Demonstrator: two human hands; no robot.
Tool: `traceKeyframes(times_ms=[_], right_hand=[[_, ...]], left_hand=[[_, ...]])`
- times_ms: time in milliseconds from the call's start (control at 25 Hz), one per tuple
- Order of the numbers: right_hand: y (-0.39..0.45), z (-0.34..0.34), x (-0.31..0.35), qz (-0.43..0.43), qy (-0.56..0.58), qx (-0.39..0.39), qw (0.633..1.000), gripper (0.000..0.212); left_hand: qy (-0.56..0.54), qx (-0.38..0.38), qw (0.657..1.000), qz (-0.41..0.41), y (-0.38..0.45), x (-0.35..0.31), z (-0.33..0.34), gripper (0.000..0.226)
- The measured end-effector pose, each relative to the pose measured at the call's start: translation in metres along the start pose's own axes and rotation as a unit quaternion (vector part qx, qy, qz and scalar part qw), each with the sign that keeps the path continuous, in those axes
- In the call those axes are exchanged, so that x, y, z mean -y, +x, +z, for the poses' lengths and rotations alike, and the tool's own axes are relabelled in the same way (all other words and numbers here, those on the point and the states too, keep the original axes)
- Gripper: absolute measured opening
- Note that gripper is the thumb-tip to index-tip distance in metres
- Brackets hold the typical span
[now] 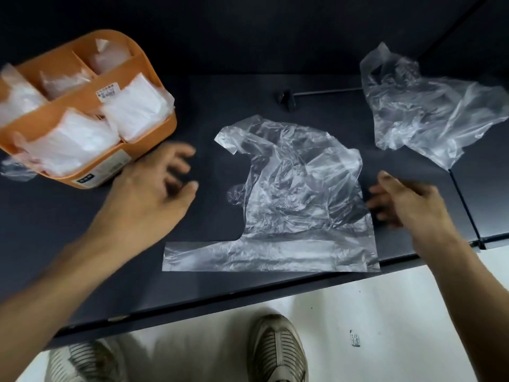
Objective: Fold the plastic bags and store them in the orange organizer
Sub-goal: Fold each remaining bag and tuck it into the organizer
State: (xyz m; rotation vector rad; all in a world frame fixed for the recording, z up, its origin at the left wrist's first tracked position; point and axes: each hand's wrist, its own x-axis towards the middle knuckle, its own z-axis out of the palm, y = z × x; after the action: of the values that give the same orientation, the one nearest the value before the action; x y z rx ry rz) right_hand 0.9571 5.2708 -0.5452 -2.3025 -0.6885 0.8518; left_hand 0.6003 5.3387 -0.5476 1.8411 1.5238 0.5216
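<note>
Fingers (179,161) of my left hand (154,194) and right hand (407,199) hover spread and empty beside the plastic bag (292,194) at the counter's (82,244) front edge; a careless sweep could slide the slick film off.

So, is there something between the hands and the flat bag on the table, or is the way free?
Nothing visible is in the way. The left hand and right hand hover on either side of the flat plastic bag, with only bare dark table between.
</note>
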Motion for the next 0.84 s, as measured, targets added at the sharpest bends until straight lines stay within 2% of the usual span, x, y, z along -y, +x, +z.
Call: traceKeyframes(times_ms=[80, 160, 280, 360, 440, 520, 600, 680, 760, 840], right_hand=[[0.020, 0.015, 0.016, 0.025, 0.044, 0.020, 0.999, 0.040], [0.033, 0.026, 0.028, 0.026, 0.063, 0.033, 0.997, 0.037], [0.041, 0.037, 0.035, 0.003, 0.083, 0.041, 0.996, 0.026], [0.045, 0.037, 0.035, 0.001, 0.110, 0.040, 0.993, 0.024], [0.049, 0.031, 0.035, 0.020, 0.152, 0.060, 0.986, 0.019], [0.052, 0.024, 0.035, 0.048, 0.197, 0.115, 0.972, 0.016], [0.054, 0.020, 0.034, 0.062, 0.223, 0.152, 0.961, 0.017], [0.056, 0.020, 0.033, 0.051, 0.226, 0.151, 0.961, 0.021], [0.057, 0.025, 0.033, 0.033, 0.242, 0.140, 0.960, 0.025], [0.057, 0.027, 0.033, 0.024, 0.270, 0.128, 0.954, 0.026]], left_hand=[[0.074, 0.019, 0.995, 0.066, 0.038, -0.009, 0.019, 0.056], [0.092, 0.063, 0.992, 0.053, 0.067, -0.015, 0.034, 0.057], [-0.005, 0.065, 0.997, 0.033, 0.082, -0.009, 0.037, 0.013], [-0.085, 0.052, 0.995, 0.025, 0.075, 0.000, 0.026, 0.004], [-0.134, 0.069, 0.988, 0.011, 0.066, 0.008, 0.014, 0.015], [-0.174, 0.072, 0.982, -0.008, 0.059, 0.014, 0.007, 0.031], [-0.213, 0.057, 0.975, -0.041, 0.056, 0.017, 0.007, 0.034], [-0.221, 0.066, 0.972, -0.052, 0.052, 0.017, 0.009, 0.026], [-0.261, 0.106, 0.958, -0.046, 0.050, 0.023, 0.005, 0.021], [-0.298, 0.138, 0.944, -0.036, 0.048, 0.028, -0.006, 0.048]])
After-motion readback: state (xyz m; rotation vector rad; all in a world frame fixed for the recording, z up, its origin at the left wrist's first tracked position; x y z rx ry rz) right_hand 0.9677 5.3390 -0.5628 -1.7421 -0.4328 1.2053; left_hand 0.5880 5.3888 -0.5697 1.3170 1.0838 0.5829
